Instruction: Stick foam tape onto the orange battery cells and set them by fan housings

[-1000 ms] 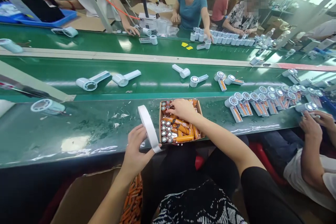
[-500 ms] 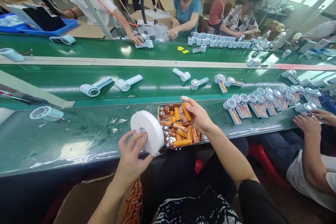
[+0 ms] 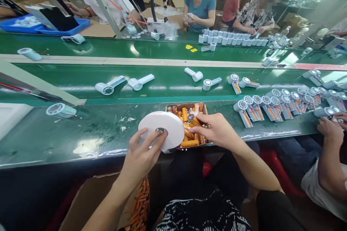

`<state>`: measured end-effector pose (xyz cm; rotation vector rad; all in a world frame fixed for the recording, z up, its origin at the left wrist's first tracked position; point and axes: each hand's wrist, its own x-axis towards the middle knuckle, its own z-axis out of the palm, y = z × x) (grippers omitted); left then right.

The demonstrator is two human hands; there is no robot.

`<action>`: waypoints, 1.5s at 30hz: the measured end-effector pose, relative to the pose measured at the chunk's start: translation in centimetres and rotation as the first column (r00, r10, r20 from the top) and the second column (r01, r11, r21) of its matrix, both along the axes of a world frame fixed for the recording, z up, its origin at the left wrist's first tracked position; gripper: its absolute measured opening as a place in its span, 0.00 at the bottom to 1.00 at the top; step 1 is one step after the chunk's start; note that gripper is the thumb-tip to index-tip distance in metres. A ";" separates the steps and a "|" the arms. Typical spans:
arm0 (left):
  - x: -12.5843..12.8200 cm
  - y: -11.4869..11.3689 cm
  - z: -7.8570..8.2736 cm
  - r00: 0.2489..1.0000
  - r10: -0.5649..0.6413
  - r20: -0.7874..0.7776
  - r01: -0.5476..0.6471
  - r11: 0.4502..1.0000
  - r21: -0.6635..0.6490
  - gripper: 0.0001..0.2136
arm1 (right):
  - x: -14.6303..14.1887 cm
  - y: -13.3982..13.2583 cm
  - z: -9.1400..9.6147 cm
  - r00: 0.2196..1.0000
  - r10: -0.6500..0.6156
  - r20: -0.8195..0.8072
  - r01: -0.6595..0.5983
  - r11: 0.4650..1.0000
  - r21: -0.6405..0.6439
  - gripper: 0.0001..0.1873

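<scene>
My left hand (image 3: 145, 149) grips a wide white roll of tape (image 3: 151, 124), with fingertips hooked into its core and the thumb hidden behind. The roll is tilted, its flat side facing me. To its right, a small cardboard box (image 3: 205, 110) is filled with orange-wrapped cylindrical batteries (image 3: 189, 143). My right hand (image 3: 219, 128) is over that box, thumb and fingers closed around one orange battery (image 3: 194, 120). A bit of white shows at the index fingertip. The roll covers the left part of the box.
Blue-white handheld fan bodies (image 3: 260, 106) stand in rows on the right of the bench, several with orange batteries inside. More lie on the green conveyor (image 3: 168, 92). One fan body (image 3: 61, 110) sits at left. A co-worker's hands (image 3: 329, 124) are at far right. Below is a carton of batteries (image 3: 139, 202).
The tape roll has turned its flat side more toward me and shifted right. My right hand has lowered and turned, with the battery closer to the box. The view has shifted slightly.
</scene>
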<state>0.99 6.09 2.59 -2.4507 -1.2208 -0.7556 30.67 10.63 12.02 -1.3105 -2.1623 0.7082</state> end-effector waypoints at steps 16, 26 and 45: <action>0.2 2.3 3.8 0.940 -0.264 -0.218 0.256 0.965 -0.062 0.32 | 2.6 2.1 1.1 0.987 0.140 -0.081 -0.155 0.957 -0.245 0.15; 7.1 0.0 1.8 0.985 -0.164 0.047 0.163 0.987 0.012 0.27 | -3.6 -1.8 -7.8 -0.138 -0.464 -0.875 0.291 0.826 -0.483 0.33; -10.2 5.5 -7.1 0.879 0.437 0.191 -0.385 0.887 -0.256 0.37 | 12.4 -1.6 -15.6 0.053 -0.525 -0.850 0.453 0.771 -0.447 0.34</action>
